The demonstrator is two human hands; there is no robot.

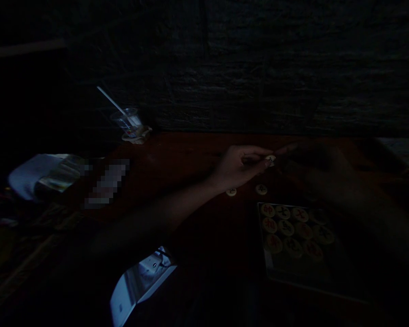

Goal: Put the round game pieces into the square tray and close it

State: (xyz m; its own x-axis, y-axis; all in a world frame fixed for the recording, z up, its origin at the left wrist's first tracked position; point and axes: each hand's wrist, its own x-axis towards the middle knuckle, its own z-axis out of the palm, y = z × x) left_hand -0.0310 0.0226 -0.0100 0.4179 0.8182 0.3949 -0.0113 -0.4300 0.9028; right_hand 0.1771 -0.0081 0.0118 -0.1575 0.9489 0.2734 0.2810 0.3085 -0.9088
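Note:
The scene is very dark. My left hand (240, 165) reaches over a dark red table (177, 159) and pinches a pale round game piece (270, 159) between thumb and fingers. My right hand (313, 165) lies in shadow just to the right, with its fingertips meeting the same piece; its grip is hard to make out. Two more pale pieces (231, 192) (261, 189) lie on the table below my left hand. A flat box (266, 259) to the lower right holds several round pieces marked in red and black.
A clear plastic cup (127, 121) with a white straw stands at the table's back left. A pale bundle (37, 175) lies at the far left. A white device (139, 281) with a cable sits at the near edge. A dark wall rises behind.

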